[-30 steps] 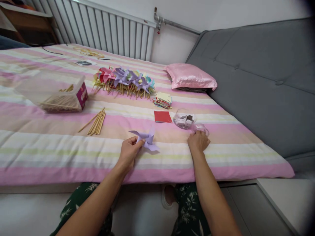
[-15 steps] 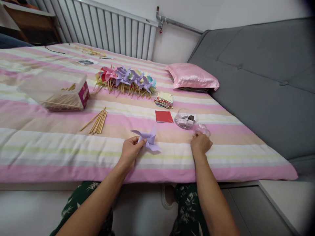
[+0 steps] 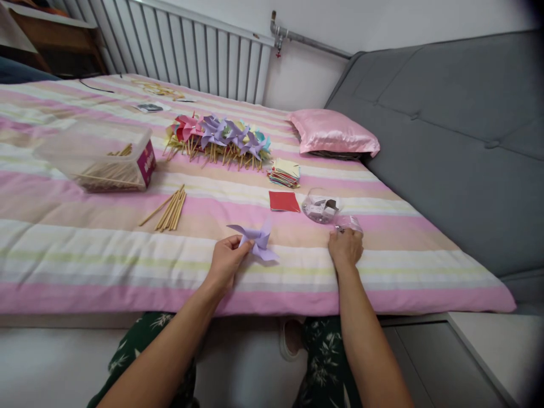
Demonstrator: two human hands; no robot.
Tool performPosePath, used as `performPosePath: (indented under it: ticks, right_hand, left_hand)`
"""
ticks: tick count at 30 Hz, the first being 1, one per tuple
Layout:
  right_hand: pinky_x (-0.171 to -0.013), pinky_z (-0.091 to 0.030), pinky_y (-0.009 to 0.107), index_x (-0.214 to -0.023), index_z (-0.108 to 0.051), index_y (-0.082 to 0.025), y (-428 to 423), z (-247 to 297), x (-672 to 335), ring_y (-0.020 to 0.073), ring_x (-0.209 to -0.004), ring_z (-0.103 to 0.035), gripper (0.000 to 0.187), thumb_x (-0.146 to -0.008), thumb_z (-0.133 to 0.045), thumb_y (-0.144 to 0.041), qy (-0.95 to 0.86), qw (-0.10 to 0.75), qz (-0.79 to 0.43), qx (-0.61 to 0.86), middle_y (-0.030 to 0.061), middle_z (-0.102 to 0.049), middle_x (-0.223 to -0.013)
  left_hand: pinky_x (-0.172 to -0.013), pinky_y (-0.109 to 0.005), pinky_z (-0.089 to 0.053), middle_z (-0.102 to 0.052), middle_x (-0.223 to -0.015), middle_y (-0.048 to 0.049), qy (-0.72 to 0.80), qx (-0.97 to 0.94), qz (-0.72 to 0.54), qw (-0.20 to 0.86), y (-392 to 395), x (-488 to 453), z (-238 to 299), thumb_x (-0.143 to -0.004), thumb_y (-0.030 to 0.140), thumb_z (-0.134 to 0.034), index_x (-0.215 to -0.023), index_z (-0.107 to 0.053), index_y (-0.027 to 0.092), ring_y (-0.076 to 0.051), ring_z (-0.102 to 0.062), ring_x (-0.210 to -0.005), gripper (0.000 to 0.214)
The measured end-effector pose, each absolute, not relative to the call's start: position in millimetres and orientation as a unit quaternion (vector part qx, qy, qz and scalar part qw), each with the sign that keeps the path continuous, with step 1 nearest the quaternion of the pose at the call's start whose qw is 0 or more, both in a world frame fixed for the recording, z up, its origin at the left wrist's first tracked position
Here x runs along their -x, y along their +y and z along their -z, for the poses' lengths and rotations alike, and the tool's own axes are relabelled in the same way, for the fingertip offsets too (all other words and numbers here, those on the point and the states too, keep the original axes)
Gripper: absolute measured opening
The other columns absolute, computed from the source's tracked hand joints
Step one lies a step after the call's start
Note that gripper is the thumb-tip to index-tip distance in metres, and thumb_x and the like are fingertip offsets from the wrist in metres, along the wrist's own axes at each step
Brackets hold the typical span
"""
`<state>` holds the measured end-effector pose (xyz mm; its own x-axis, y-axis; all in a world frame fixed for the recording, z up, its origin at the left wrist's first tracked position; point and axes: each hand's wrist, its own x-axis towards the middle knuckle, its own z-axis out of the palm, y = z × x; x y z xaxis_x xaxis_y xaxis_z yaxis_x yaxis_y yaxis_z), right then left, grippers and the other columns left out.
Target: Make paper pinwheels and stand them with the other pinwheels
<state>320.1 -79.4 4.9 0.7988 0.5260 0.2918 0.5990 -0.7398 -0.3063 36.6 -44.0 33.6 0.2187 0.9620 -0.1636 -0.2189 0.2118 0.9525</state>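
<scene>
My left hand (image 3: 226, 259) pinches a purple paper pinwheel (image 3: 256, 240) just above the striped bedspread (image 3: 106, 249). My right hand (image 3: 345, 247) rests on the bed with its fingers curled at a small clear lid (image 3: 349, 222); what the fingertips hold is too small to make out. Right behind the lid stands a clear round container (image 3: 319, 207) with small pieces in it. A red paper square (image 3: 284, 201) lies flat between the two hands, farther back.
A bundle of wooden sticks (image 3: 168, 209) lies left of centre. A clear plastic box (image 3: 100, 156) of sticks stands at the left. Finished pinwheels (image 3: 219, 139) are piled farther back, next to a stack of coloured papers (image 3: 284, 171). A pink pillow (image 3: 334, 134) and grey headboard (image 3: 446, 136) are at the right.
My right hand has stayed at the clear lid with only slight shifts. My left hand keeps hold of the purple pinwheel in the same place.
</scene>
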Motion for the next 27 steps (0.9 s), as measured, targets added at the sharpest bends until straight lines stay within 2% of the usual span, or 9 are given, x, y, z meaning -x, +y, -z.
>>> performPosePath:
  ticks: [7,13,20,23,25,27]
  right_hand:
    - [-0.083,-0.041,0.042,-0.101,-0.067,-0.011,-78.1,-3.1,-322.1,0.0315,-0.104,-0.053,0.031,-0.085,-0.047,-0.028,-0.328,0.166,0.060,0.928,0.0179,-0.063,-0.102]
    - [-0.078,-0.042,0.036,-0.099,-0.068,-0.015,-78.4,-5.1,-320.8,0.0267,-0.096,-0.058,0.024,-0.083,-0.053,-0.025,-0.322,0.179,0.071,0.927,0.0147,-0.066,-0.098]
    - [-0.068,-0.042,0.031,-0.094,-0.068,-0.020,-82.1,-8.7,-317.1,0.0232,-0.084,-0.061,0.019,-0.083,-0.056,-0.030,-0.305,0.199,0.070,0.929,0.0087,-0.068,-0.094]
    - [-0.071,-0.042,0.031,-0.103,-0.065,-0.020,-82.1,-7.8,-316.8,0.0244,-0.094,-0.059,0.026,-0.084,-0.054,-0.033,-0.305,0.198,0.076,0.929,0.0103,-0.064,-0.106]
    - [-0.074,-0.043,0.032,-0.113,-0.059,-0.015,-81.1,-6.3,-317.9,0.0263,-0.101,-0.057,0.036,-0.084,-0.052,-0.036,-0.305,0.191,0.078,0.930,0.0145,-0.058,-0.117]
    - [-0.078,-0.043,0.034,-0.114,-0.057,-0.010,-79.5,-4.9,-319.9,0.0284,-0.103,-0.056,0.040,-0.084,-0.052,-0.036,-0.316,0.178,0.069,0.929,0.0174,-0.057,-0.117]
  left_hand:
    - [-0.048,-0.020,-0.027,-0.054,-0.053,0.0018,0.430,-0.429,-0.457,0.650,-44.2,-37.4,-34.0,-0.058,0.029,-0.073,-0.060,-0.063,0.011,-0.006,-0.040,-0.048,0.020]
    - [-0.049,-0.020,-0.029,-0.057,-0.055,0.0007,0.430,-0.431,-0.456,0.649,-43.7,-37.0,-33.1,-0.059,0.029,-0.073,-0.062,-0.065,0.011,-0.007,-0.042,-0.050,0.020]
    - [-0.047,-0.020,-0.026,-0.053,-0.051,0.0026,0.431,-0.435,-0.455,0.647,-44.1,-37.2,-32.5,-0.059,0.030,-0.073,-0.059,-0.063,0.012,-0.006,-0.039,-0.047,0.021]
    - [-0.048,-0.020,-0.028,-0.055,-0.053,0.0015,0.428,-0.432,-0.452,0.652,-44.0,-37.2,-32.6,-0.059,0.030,-0.073,-0.060,-0.064,0.012,-0.007,-0.042,-0.049,0.020]
    - [-0.048,-0.020,-0.028,-0.056,-0.054,0.0012,0.427,-0.431,-0.452,0.653,-44.0,-37.0,-32.8,-0.059,0.030,-0.073,-0.061,-0.064,0.012,-0.007,-0.042,-0.049,0.020]
    - [-0.048,-0.020,-0.028,-0.056,-0.054,0.0012,0.427,-0.432,-0.452,0.653,-44.1,-36.8,-33.1,-0.060,0.029,-0.073,-0.062,-0.064,0.012,-0.007,-0.042,-0.049,0.019]
